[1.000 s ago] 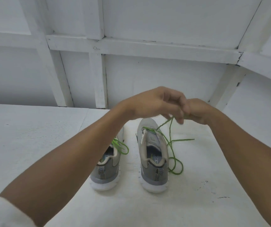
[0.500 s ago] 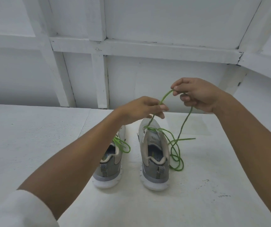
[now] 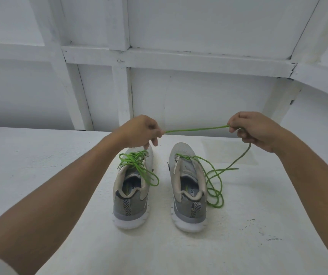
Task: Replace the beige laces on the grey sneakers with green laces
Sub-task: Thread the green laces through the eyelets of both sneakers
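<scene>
Your hands have drawn apart since half a second ago: the left hand (image 3: 141,131) now hangs over the toe of the left sneaker (image 3: 131,203), the right hand (image 3: 252,130) is out beyond the right sneaker (image 3: 189,207), and the lace span between them has gone from steep to nearly level.

Panelled wall (image 3: 198,100): white, behind.
Table (image 3: 40,175): white, dark specks near right.
Sneakers: grey, side by side but apart, heels toward you.
Tied lace (image 3: 139,167): green, bunched in loops over the left sneaker's collar.
Loose lace (image 3: 196,129): green, enters the right sneaker near the front eyelets. You pinch it in both hands (fingers curled); slack drops from the right hand to coils on the table beside that shoe.
Insole print: "FOA" legible on the right sneaker, the rest hidden.
</scene>
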`<state>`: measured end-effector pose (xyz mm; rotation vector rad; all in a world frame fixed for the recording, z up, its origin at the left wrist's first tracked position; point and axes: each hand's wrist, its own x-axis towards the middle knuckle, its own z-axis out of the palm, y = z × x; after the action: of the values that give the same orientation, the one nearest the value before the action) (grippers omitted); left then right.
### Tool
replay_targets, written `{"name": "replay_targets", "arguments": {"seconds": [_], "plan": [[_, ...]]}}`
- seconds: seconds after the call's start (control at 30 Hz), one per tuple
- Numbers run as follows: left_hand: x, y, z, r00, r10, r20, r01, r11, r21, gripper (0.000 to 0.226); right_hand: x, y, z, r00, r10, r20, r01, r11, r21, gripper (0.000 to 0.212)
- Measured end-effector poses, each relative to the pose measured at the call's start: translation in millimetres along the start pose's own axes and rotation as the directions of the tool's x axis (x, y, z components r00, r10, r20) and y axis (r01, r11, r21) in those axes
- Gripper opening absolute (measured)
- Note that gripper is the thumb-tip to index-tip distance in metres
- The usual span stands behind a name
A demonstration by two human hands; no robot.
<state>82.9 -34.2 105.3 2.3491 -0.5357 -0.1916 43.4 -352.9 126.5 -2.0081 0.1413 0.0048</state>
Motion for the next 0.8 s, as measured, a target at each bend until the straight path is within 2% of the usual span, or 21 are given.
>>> {"name": "replay_targets", "arguments": {"seconds": [0.07,0.13,0.2,0.23,0.3,0.37,0.43,0.63,0.7,0.8], "plan": [[1,0,-2,0.993,-0.006,-0.118,0.013,0.998,0.064,0.032,-5,1,-1,0.999,-0.014,0.031,0.016,0.998,-0.053,0.015],[3,4,-2,0.985,0.009,-0.172,0.001,0.998,0.055,0.035,-11,0,1,0.996,-0.021,0.087,0.038,0.979,-0.202,0.014],[4,12,1,0.990,0.033,-0.135,-0.029,0.999,0.031,0.029,-16,-3,8,0.992,-0.018,0.128,0.067,0.918,-0.390,0.007],[5,17,3,0.995,0.048,-0.090,-0.046,0.999,0.030,0.024,-17,-4,14,0.991,-0.034,0.130,0.087,0.902,-0.423,0.009],[7,29,11,0.997,0.075,0.006,-0.075,0.996,0.053,0.016,-18,-5,32,0.983,-0.119,0.141,0.163,0.918,-0.362,0.022],[9,38,22,0.995,0.092,0.042,-0.094,0.994,0.051,0.013,-21,-4,53,0.966,-0.192,0.175,0.226,0.953,-0.204,0.027],[11,43,31,0.995,0.097,0.033,-0.097,0.995,0.019,0.008,-23,0,68,0.958,-0.202,0.202,0.224,0.971,-0.090,0.023],[15,49,39,0.995,0.072,0.070,-0.073,0.997,0.009,0.009,-23,10,78,0.962,-0.223,0.157,0.220,0.975,0.034,0.008],[15,46,40,0.995,0.050,0.086,-0.051,0.999,0.004,0.013,-21,14,78,0.970,-0.205,0.131,0.206,0.979,0.005,0.009],[23,37,49,0.993,-0.069,0.094,0.070,0.998,-0.007,0.026,-13,23,81,0.987,-0.155,0.052,0.160,0.981,-0.112,0.011]]}}
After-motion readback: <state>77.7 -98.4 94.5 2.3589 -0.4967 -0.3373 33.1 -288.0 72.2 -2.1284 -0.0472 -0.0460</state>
